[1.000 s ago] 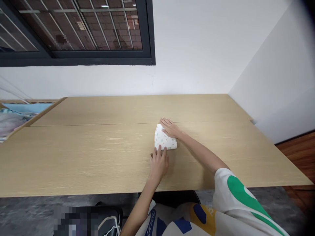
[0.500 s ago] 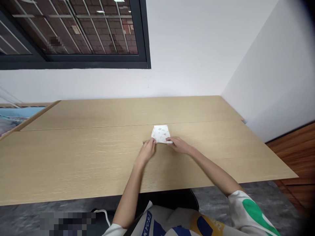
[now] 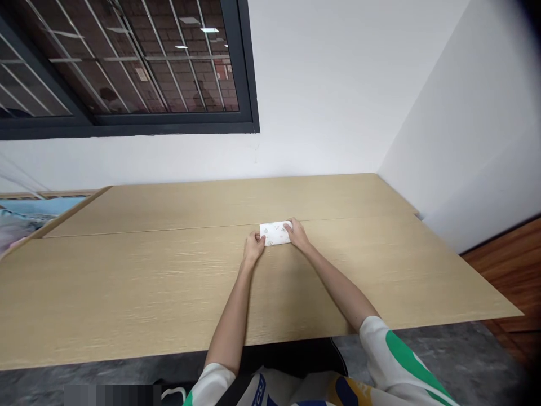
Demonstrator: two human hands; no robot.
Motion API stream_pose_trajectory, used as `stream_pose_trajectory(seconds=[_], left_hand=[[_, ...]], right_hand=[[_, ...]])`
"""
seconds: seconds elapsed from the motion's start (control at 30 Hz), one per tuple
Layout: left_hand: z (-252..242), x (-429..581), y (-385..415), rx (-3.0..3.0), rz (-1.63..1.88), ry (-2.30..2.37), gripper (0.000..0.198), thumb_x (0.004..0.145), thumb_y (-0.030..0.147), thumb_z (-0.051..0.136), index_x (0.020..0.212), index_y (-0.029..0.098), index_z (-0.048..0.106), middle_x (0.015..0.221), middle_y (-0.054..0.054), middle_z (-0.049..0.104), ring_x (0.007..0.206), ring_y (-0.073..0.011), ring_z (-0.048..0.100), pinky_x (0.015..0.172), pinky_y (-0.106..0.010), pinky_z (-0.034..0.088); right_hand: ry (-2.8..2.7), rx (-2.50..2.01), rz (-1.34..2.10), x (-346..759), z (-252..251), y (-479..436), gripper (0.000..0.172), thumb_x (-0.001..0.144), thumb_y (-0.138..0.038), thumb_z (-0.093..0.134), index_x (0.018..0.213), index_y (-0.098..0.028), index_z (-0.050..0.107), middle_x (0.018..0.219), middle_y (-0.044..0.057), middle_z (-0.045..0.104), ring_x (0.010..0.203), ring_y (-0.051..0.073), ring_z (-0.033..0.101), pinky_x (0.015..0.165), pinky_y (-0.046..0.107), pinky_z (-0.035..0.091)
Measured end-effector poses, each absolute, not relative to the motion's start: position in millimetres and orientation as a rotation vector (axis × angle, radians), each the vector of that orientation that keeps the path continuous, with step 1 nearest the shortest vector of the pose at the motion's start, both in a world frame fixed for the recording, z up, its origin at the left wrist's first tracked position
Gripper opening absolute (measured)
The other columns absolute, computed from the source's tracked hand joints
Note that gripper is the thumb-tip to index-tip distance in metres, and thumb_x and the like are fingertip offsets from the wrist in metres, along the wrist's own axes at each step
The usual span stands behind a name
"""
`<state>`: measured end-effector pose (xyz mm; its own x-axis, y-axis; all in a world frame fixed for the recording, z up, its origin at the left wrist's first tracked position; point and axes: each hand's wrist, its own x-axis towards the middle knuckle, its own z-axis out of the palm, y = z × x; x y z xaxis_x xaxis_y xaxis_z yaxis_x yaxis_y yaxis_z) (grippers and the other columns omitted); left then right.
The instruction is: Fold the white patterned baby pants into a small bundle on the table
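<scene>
Cloth (image 3: 274, 233) on table (image 3: 147, 287), between left hand (image 3: 254, 246), right hand (image 3: 298, 234).

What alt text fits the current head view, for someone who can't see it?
A person's left grip and right grip hold opposite ends of a small white patterned item at a pale wooden table. Beyond, a dark-framed window sits in a white wall.

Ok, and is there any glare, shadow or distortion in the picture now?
Head view: bright glints, likely reflections, in the window; head view: soft shadow on the table in front of the white piece, its print too small to make out; head view: dark top right corner, pixelated patch at bottom left.
</scene>
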<state>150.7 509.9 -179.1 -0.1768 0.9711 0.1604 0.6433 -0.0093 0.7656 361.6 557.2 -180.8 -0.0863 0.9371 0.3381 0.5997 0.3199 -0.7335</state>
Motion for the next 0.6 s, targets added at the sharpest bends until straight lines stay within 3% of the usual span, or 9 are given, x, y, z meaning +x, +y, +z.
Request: stream_pose_trajectory(seconds=[0.13, 0.27, 0.4, 0.5, 0.6], left_hand=[[-179, 163, 507, 1.734, 1.030, 2.005, 0.027, 0.091, 0.025, 0.057, 0.114, 0.015, 0.065, 0.101, -0.014, 0.074, 0.098, -0.0268, 0.070, 0.091, -0.041, 0.055], [-175, 176, 498, 1.863, 1.039, 2.085, 0.044, 0.092, 0.023, 0.054, 0.134, 0.011, 0.057, 0.135, -0.023, 0.062, 0.132, -0.0360, 0.055, 0.112, -0.054, 0.042], [-175, 193, 494, 2.196, 0.938, 1.922, 0.057, 0.097, 0.026, 0.046, 0.152, 0.010, 0.043, 0.157, -0.021, 0.046, 0.153, -0.0339, 0.034, 0.123, -0.050, 0.033], [-181, 201, 495, 2.449, 0.715, 1.741, 0.069, 0.095, 0.026, 0.045, 0.160, 0.009, 0.032, 0.168, -0.018, 0.032, 0.160, -0.0328, 0.019, 0.126, -0.050, 0.028], [-186, 202, 494, 2.456, 0.584, 1.767, 0.076, 0.093, 0.031, 0.048, 0.162, 0.007, 0.027, 0.171, -0.018, 0.025, 0.160, -0.0343, 0.016, 0.128, -0.051, 0.024]], right_hand=[[-1.696, -1.489, 0.473, 355, -186, 561, 0.029, 0.097, -0.034, 0.052, 0.120, -0.017, 0.058, 0.117, 0.016, 0.063, 0.113, 0.029, 0.059, 0.101, 0.044, 0.048], [-1.776, -1.474, 0.171, 351, -175, 550, 0.039, 0.103, -0.035, 0.046, 0.134, -0.014, 0.057, 0.135, 0.022, 0.057, 0.128, 0.033, 0.053, 0.108, 0.049, 0.043], [-2.166, -1.156, 0.013, 346, -161, 534, 0.052, 0.110, -0.037, 0.029, 0.151, -0.013, 0.048, 0.158, 0.019, 0.045, 0.147, 0.029, 0.040, 0.119, 0.047, 0.034], [-2.393, -1.049, 0.007, 344, -162, 531, 0.057, 0.111, -0.039, 0.025, 0.156, -0.011, 0.044, 0.163, 0.016, 0.041, 0.153, 0.027, 0.034, 0.123, 0.046, 0.030], [-2.478, -1.116, 0.030, 348, -173, 534, 0.060, 0.111, -0.042, 0.024, 0.159, -0.010, 0.041, 0.165, 0.016, 0.039, 0.154, 0.027, 0.033, 0.126, 0.048, 0.026]])
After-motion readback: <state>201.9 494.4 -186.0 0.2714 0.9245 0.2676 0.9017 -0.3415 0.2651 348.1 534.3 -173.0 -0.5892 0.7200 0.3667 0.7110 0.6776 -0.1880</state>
